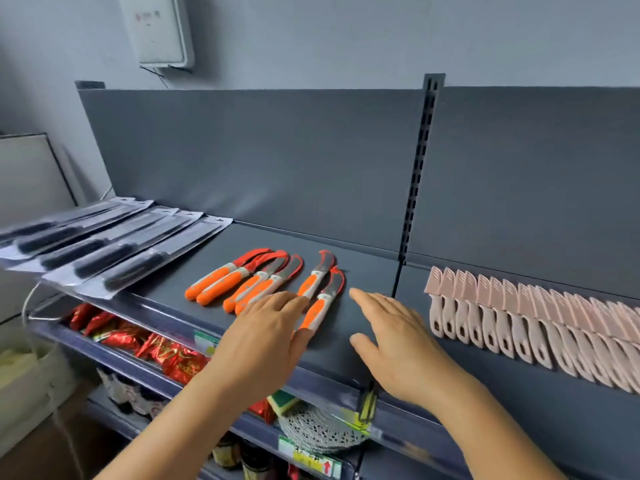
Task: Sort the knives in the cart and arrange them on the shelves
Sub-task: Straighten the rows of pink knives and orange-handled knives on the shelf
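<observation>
Several orange-handled knives (242, 280) with red curved blade guards lie side by side on the dark top shelf (346, 258). My left hand (266, 337) is flat with straight fingers, lying over the handle ends of the rightmost orange knives (325, 299). My right hand (391, 337) hovers open just right of them, fingers spread, holding nothing. At the shelf's left end lie several black-handled knives in clear packs (114, 247). A long row of pink sheathed knives (519, 323) fills the shelf section to the right. The cart is out of view.
A slotted upright post (419, 168) divides the two shelf sections. Red foil packets (152, 348) sit on the shelf below, with a metal trivet (318, 431) and jars lower down. A white box (159, 29) hangs on the wall. A white bin (31, 379) stands at the left.
</observation>
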Available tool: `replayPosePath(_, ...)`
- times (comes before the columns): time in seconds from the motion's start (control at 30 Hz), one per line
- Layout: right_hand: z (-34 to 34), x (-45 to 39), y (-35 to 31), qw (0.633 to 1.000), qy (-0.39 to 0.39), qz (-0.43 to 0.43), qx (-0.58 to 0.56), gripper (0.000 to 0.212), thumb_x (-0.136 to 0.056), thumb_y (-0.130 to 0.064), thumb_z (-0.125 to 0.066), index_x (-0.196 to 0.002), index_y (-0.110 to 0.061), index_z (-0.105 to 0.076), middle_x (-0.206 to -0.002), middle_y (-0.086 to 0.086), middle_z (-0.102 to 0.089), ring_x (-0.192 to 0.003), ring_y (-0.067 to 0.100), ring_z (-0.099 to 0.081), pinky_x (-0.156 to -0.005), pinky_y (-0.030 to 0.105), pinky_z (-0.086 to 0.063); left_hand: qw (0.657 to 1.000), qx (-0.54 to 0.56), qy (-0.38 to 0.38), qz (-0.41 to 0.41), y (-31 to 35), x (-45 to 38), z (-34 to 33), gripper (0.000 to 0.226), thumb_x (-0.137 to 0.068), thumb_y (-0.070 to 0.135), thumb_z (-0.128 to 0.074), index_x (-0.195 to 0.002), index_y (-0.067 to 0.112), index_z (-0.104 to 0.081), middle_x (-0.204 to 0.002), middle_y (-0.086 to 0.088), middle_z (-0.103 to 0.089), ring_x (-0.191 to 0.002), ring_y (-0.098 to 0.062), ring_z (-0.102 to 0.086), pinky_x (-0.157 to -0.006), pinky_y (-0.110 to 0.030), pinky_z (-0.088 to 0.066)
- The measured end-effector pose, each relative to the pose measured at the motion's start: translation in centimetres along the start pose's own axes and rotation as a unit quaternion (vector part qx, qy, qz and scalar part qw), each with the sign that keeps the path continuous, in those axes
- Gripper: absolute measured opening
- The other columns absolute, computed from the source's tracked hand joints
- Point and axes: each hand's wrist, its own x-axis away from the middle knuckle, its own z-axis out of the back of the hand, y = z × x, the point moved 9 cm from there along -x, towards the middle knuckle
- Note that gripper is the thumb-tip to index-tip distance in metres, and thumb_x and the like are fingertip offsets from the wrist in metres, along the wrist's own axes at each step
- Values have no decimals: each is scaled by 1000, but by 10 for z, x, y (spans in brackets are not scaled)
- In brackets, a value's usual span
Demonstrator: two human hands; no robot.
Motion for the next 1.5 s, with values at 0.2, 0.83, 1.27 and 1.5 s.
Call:
replayPosePath(0.2, -32, -50, -65, 1000, 8, 11, -22, 58, -96, -36, -43, -148, -30, -19, -146, -13, -33, -137, 9, -21, -112, 29, -18, 1000, 7, 15, 16, -87, 6, 16, 50, -95, 37, -46, -143, 25, -39, -148, 9, -37, -139, -13, -30, -110, -25, -24)
replayPosePath(0.83, -115, -144, -147, 999, -9, -31, 42, 47, -92, -48, -43, -136, -34, -37, -142, -14, -37, -134, 12, -26, -110, 35, -21, 992, 90, -88, -6, -205, -35, -17, 37, -98, 38, -38, -129, 23, -52, -138, 10, -43, -116, -18, -49, -88, -37, -48)
replayPosePath(1.27, -101, -140, -99, 994, -40, -94, 39, 38, -96, -34, -41, -134, -33, -38, -133, -9, -45, -131, 17, -32, -106, 30, -27, 992, 79, -81, 52, -209, -54, -17, 36, -93, 37, -49, -127, 26, -52, -128, 6, -45, -111, -19, -49, -81, -32, -45)
replayPosePath(1.5, -98, -160, -112, 991, 10, -123, 57, 38, -96, -41, -41, -129, -23, -43, -125, -5, -50, -122, 23, -38, -100, 36, -33, 994, 20, -74, 83, -206, -69, -20, 35, -91, 18, -42, -123, 25, -53, -107, -1, -44, -97, -26, -52, -68, -32, -41)
